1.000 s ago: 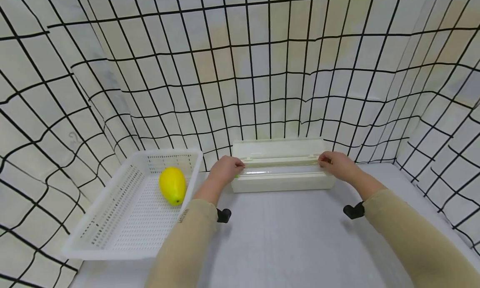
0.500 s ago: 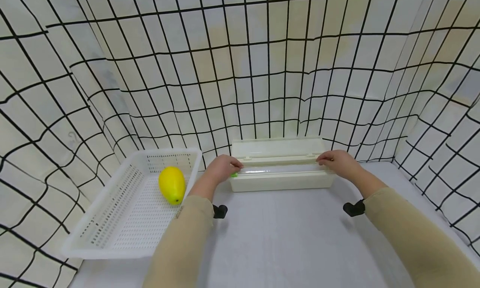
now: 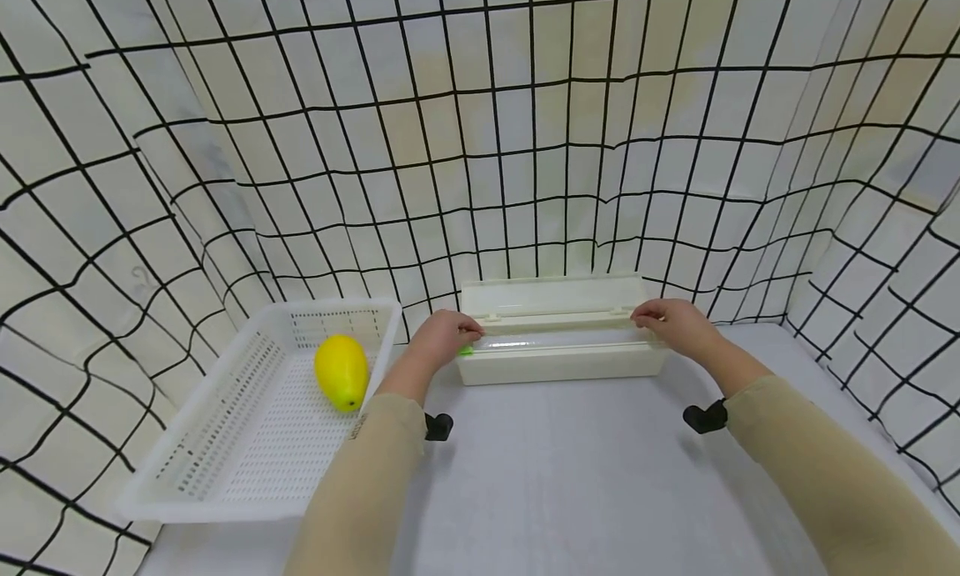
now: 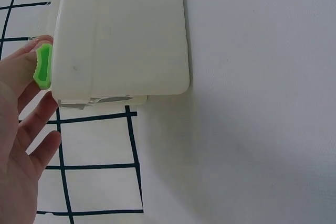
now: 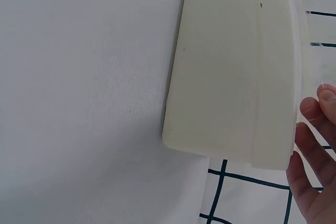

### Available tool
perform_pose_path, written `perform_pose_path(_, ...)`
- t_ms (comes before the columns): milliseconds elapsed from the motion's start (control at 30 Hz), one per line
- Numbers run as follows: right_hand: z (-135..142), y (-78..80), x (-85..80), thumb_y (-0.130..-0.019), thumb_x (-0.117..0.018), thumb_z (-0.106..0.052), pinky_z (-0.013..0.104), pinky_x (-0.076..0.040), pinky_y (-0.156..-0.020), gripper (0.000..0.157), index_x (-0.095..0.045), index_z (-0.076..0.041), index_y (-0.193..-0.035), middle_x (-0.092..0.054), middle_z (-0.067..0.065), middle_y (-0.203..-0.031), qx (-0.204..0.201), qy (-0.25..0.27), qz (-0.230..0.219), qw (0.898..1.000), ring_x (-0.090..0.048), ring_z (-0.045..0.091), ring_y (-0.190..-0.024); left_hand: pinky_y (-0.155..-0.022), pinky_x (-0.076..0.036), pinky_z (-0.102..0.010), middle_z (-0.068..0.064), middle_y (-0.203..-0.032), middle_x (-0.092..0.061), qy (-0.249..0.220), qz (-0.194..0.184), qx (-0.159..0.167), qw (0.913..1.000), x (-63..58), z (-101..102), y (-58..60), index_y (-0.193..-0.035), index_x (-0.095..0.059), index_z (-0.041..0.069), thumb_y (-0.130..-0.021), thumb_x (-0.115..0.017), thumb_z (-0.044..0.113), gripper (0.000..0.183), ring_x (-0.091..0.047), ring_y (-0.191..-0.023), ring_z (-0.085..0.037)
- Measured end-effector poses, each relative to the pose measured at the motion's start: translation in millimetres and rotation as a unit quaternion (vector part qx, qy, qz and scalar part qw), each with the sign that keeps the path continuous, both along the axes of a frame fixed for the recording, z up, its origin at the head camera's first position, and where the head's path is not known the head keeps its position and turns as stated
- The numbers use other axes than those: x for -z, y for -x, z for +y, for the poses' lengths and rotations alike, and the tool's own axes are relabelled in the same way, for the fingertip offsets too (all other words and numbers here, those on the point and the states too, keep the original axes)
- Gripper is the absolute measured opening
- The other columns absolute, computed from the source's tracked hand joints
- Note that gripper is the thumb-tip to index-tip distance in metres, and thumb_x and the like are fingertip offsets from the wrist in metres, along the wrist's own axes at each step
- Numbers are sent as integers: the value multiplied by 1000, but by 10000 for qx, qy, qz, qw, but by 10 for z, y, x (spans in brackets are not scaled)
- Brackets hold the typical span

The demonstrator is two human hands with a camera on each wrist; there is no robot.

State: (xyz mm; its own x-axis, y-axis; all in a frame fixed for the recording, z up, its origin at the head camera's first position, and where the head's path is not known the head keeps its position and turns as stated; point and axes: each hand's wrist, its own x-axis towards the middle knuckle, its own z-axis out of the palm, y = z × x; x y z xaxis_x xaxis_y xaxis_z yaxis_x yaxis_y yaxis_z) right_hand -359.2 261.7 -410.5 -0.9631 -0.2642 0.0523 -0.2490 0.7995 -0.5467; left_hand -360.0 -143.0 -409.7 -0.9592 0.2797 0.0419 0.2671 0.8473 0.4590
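Note:
A cream cling film dispenser (image 3: 562, 367) stands at the far side of the table, its lid (image 3: 555, 295) tipped up behind it. Clear, shiny cling film (image 3: 547, 340) shows in the long opening. At the dispenser's left end my left hand (image 3: 437, 340) pinches the film's edge between thumb and finger. My right hand (image 3: 677, 326) pinches the film at the other end, thumb against fingertip. A bright green slide cutter (image 4: 43, 66) sits at the left end, close by the left fingers. Both wrist views show the dispenser's front wall, with the film barely visible.
To the left is a white perforated plastic basket (image 3: 247, 509) with a yellow, melon-like fruit (image 3: 342, 373) in it. A black wire grid (image 3: 534, 142) backed with pale sheeting surrounds the white-covered table (image 3: 570, 476). Both forearms wear beige sleeves and dark wrist mounts.
Both hands have shifted slightly at the dispenser's ends, and more of the green cutter shows beside the left fingers. The dispenser, basket and fruit have stayed put.

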Motion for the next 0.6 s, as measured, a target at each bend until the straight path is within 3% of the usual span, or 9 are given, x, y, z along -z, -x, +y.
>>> perform_pose_path(233, 2, 35, 7, -104, -53, -26, 40, -49, -79, 28, -67, -8, -121, -67, 9, -113, 27, 180, 74, 9998, -57, 26, -99, -96, -46, -40, 3, -118, -69, -380, -70, 32, 9992, -40, 25, -28, -110, -75, 21, -99, -62, 26, 17, -59, -109, -19)
perform_pose_path(600, -3, 45, -58, -105, -51, -28, 42, -47, -81, 30, -64, -6, -120, -64, 13, -113, 150, 295, 208, 9992, -55, 29, -99, -97, -46, -42, 3, -117, -68, -704, -77, -337, 9969, -63, -15, -35, -115, -74, 23, -99, -61, 31, 22, -58, -111, -20)
